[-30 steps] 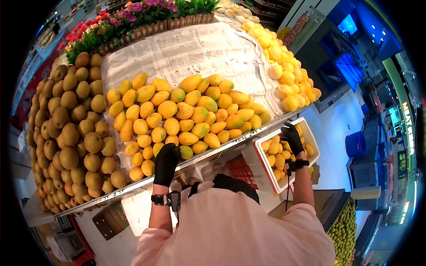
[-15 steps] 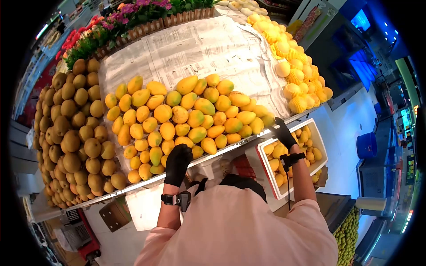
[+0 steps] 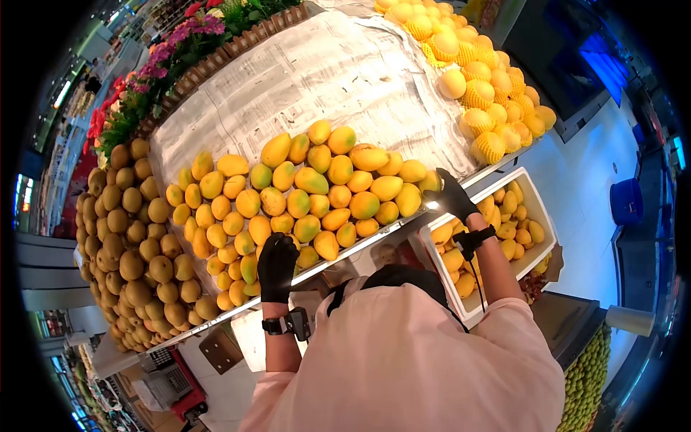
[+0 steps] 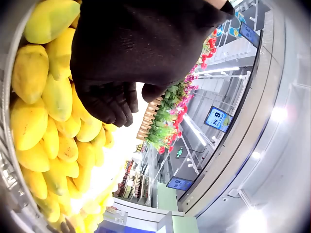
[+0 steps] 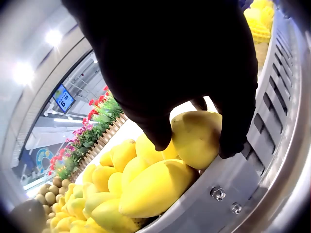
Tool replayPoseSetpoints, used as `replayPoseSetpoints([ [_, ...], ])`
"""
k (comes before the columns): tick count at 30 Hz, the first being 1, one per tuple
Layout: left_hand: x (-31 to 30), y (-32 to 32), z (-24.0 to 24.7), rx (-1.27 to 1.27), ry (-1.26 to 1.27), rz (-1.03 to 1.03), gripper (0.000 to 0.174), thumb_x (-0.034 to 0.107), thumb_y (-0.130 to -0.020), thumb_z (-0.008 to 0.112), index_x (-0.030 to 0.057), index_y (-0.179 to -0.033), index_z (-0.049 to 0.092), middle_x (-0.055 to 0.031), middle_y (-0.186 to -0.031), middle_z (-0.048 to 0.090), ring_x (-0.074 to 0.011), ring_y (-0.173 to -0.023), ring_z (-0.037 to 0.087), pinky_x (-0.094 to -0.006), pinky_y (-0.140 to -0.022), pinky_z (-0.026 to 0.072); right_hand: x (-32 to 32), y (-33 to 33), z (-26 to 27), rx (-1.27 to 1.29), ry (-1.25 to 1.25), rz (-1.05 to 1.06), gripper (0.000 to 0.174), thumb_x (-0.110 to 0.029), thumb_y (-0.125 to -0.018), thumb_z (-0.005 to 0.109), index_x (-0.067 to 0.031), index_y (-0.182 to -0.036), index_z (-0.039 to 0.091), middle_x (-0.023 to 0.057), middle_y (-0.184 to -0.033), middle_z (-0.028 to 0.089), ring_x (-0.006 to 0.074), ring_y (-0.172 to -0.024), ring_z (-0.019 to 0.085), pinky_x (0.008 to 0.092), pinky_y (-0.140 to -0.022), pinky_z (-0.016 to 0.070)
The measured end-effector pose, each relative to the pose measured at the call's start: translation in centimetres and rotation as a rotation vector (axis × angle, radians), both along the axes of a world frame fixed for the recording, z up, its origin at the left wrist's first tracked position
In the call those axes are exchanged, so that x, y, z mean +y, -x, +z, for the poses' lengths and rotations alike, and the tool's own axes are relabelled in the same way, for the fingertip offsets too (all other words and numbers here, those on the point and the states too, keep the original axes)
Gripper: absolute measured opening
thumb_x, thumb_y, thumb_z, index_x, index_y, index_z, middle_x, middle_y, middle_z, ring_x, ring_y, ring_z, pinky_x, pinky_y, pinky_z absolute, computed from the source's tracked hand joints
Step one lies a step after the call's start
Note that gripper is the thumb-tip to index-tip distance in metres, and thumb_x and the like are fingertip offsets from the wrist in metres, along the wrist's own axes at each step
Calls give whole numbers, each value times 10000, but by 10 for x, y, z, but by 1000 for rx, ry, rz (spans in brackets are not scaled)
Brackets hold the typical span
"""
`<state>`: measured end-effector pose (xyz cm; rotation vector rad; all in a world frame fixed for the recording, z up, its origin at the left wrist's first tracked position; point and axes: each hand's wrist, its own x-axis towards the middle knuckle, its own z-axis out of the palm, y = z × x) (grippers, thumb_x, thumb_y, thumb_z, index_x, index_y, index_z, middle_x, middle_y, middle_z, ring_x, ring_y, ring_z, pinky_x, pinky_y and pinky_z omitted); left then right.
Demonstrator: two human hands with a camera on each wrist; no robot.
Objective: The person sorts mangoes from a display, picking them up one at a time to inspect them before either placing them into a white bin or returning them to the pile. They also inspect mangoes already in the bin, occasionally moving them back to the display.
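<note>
My right hand [image 3: 452, 196], in a black glove, is at the right end of the mango display beside the front rail. In the right wrist view, its thumb and fingers pinch a yellow mango [image 5: 194, 138] at the end of the front row, right against other mangoes. My left hand [image 3: 278, 266], also black-gloved, hovers at the front edge of the mango pile [image 3: 309, 181]. In the left wrist view its fingers [image 4: 109, 104] hang loosely curled with nothing in them, and mangoes [image 4: 58, 97] lie beside it.
A white foam box [image 3: 538, 203] of mangoes stands below the rail on the right. Brown round fruit [image 3: 132, 265] is heaped at left, net-wrapped yellow fruit [image 3: 478, 93] at right. Paper sheets [image 3: 288, 86] cover the shelf behind the mangoes; flowers and a small fence [image 3: 216, 59] edge it.
The right hand has moved from over the foam box to the right end of the mango rows. The left hand stays by the front edge. The head view has turned and shifted.
</note>
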<state>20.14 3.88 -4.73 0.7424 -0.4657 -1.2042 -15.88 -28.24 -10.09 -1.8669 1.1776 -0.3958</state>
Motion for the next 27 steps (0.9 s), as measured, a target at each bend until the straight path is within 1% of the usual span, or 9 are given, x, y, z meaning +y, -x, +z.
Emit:
replayPoseSetpoints([
  [3, -10, 11, 11, -101, -40, 20, 269, 126, -949, 409, -18, -1173, 445, -139, -959, 502, -222, -820, 491, -304, -738, 447, -2, 2, 3, 2, -69, -8, 916, -319, -684, 827, 32, -1392, 365, 242, -1311, 511, 335, -1185, 537, 364, -984, 450],
  [6, -17, 16, 4, -67, -114, 64, 270, 118, -945, 417, -18, -1177, 444, -147, -981, 514, -225, -822, 498, -309, -729, 454, 7, -12, 56, 95, 21, 176, 909, -328, -680, 827, 20, -1390, 378, 242, -1320, 503, 358, -1206, 515, 370, -1008, 432],
  [9, -23, 21, 2, -49, -133, 85, 265, 103, -937, 433, -20, -1172, 450, -148, -984, 523, -228, -838, 506, -314, -735, 463, -3, -2, 9, 69, 241, 210, 843, -304, -705, 818, 27, -1357, 400, 256, -1295, 517, 364, -1220, 499, 400, -1018, 417],
  [12, -25, 23, 1, -300, -214, 112, 256, 91, -933, 456, -22, -1163, 457, -148, -989, 535, -229, -854, 521, -311, -744, 474, -7, 1, 14, 110, 151, 196, 907, -335, -666, 832, 5, -1384, 396, 234, -1333, 502, 342, -1231, 501, 382, -1035, 408],
  [15, -28, 27, 14, -130, -179, 121, 248, 75, -932, 471, -25, -1158, 461, -145, -983, 544, -226, -854, 532, -302, -751, 484, -15, 9, 22, 28, 28, 227, 888, -324, -680, 821, -12, -1393, 394, 214, -1340, 509, 313, -1232, 511, 374, -1028, 415],
  [16, -27, 25, 13, -150, -177, 100, 255, 91, -947, 452, -19, -1177, 461, -137, -1008, 547, -218, -873, 534, -311, -779, 477, -17, 12, 22, 26, 1, 196, 843, -284, -688, 802, -37, -1393, 411, 190, -1304, 552, 282, -1198, 546, 363, -1005, 434],
  [18, -24, 19, 10, -189, -171, 61, 274, 124, -976, 414, -6, -1214, 461, -119, -1058, 553, -203, -911, 536, -328, -833, 462, -24, 19, 26, -26, -74, 201, 807, -253, -688, 790, -54, -1384, 432, 178, -1264, 583, 276, -1164, 569, 355, -989, 444],
  [21, -26, 27, 24, -315, -223, 99, 271, 130, -980, 406, -4, -1206, 473, -122, -1067, 553, -215, -913, 537, -327, -823, 459, -33, 23, 24, -90, -139, 219, 727, -221, -711, 755, -68, -1362, 470, 165, -1217, 615, 260, -1126, 592, 345, -968, 454],
  [27, -23, 29, 20, 28, -169, 125, 266, 158, -981, 411, 1, -1177, 497, -123, -1044, 556, -223, -882, 528, -324, -787, 455, -31, 13, 27, 82, 8, 219, 707, -323, -749, 720, -58, -1356, 474, 191, -1229, 605, 315, -1112, 595, 381, -960, 463],
])
